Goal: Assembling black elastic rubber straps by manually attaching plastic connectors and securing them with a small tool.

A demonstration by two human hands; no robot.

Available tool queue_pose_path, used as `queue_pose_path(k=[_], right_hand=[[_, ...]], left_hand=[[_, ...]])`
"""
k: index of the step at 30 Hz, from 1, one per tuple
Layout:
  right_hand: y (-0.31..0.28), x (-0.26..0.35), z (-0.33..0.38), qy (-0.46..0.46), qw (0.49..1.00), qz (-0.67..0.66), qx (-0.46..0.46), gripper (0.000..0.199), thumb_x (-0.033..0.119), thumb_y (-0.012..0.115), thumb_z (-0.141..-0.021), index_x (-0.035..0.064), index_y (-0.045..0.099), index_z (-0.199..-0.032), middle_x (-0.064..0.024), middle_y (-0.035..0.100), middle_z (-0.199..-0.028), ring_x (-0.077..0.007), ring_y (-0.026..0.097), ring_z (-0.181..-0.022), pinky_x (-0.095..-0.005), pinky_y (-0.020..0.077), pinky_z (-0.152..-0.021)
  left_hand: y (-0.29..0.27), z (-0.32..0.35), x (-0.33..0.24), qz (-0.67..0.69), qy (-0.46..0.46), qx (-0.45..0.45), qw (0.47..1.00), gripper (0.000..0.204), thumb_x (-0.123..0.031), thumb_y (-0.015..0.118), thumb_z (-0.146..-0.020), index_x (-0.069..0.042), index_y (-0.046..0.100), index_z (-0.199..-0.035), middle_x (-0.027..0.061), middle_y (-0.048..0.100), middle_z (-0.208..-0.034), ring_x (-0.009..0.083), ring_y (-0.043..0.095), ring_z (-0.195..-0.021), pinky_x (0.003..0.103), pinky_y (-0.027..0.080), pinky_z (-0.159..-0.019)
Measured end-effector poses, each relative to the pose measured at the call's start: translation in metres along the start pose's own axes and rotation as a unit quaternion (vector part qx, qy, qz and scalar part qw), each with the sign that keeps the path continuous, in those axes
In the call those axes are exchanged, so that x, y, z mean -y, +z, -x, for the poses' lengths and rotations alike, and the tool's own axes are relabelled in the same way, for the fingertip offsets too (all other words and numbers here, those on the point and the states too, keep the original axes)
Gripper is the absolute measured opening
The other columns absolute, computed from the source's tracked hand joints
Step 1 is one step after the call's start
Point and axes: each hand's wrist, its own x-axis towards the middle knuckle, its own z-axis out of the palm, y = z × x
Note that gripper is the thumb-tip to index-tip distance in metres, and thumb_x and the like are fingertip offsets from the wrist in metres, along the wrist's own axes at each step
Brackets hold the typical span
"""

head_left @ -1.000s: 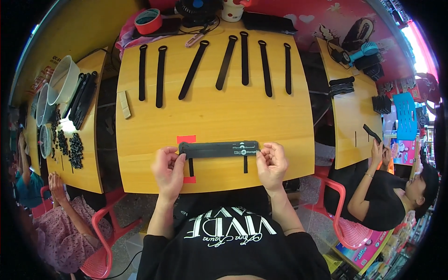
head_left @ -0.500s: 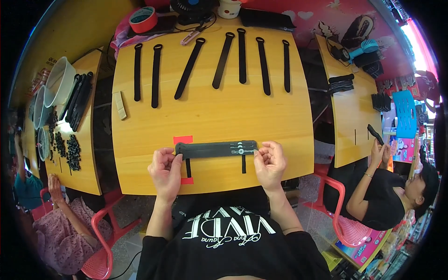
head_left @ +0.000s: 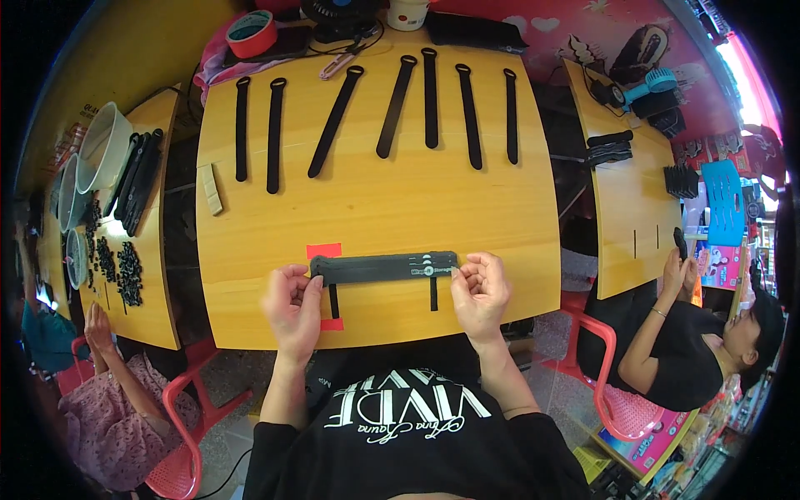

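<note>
A flat stack of black straps (head_left: 375, 268) with white print at its right end lies crosswise near the table's front edge. My left hand (head_left: 292, 308) pinches its left end between thumb and fingers, and my right hand (head_left: 481, 292) pinches the right end. From under the stack, two narrow black strips (head_left: 334, 302) (head_left: 433, 295) stick out toward me. One red tape piece (head_left: 324, 250) shows beyond the stack's left end, another red tape piece (head_left: 331, 324) on the near side. Several single black straps with end loops (head_left: 430, 100) lie spread across the far half of the table.
The wooden table (head_left: 375, 217) carries a beige block (head_left: 210, 190) at left. Along its back are a tape roll (head_left: 252, 35), a pink cutter (head_left: 337, 65) and a black fan (head_left: 337, 10). Co-workers sit at the left side table (head_left: 158, 275) and right side table (head_left: 621, 208).
Both my hands stay pinched on the strap stack, almost still. The view has shifted slightly. The co-worker at right has tilted the black piece they hold more upright.
</note>
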Motion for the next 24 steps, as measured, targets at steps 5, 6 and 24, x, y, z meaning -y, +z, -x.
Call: queue_pose_path(k=[5,6,24], right_hand=[[0.0003,0.0024,-0.0012,0.001,1.000,0.009,0.004,0.029,-0.012,0.066,-0.077,-0.0005,0.055,-0.101,-0.0041,0.058,-0.070,-0.0052,0.052,-0.054,-0.0196,0.0412,-0.047],[0.0004,0.0018,-0.0011,0.004,1.000,0.007,0.002,0.029,-0.012,0.066,-0.077,-0.0005,0.055,-0.101,-0.0042,0.058,-0.070,-0.0054,0.052,-0.054,-0.0197,0.0413,-0.047],[0.0013,0.0048,-0.0038,0.003,1.000,0.017,0.000,0.027,-0.012,0.066,-0.077,-0.0006,0.055,-0.099,-0.0043,0.058,-0.067,-0.0058,0.053,-0.052,-0.0206,0.0423,-0.047]], left_hand=[[-0.0003,0.0004,-0.0020,0.002,-0.011,0.006,1.000,0.017,0.008,0.065,-0.084,0.001,0.055,-0.097,-0.0005,0.059,-0.067,0.0028,0.051,-0.060,0.018,0.040,-0.054],[-0.0003,0.0004,-0.0020,0.001,-0.011,0.005,1.000,0.017,0.008,0.065,-0.084,0.001,0.055,-0.097,-0.0005,0.059,-0.067,0.0028,0.051,-0.060,0.018,0.040,-0.054],[0.0001,-0.0005,-0.0025,-0.003,-0.001,0.003,1.000,0.017,0.009,0.065,-0.083,0.001,0.056,-0.095,-0.0014,0.058,-0.066,0.0021,0.050,-0.058,0.018,0.039,-0.053]])
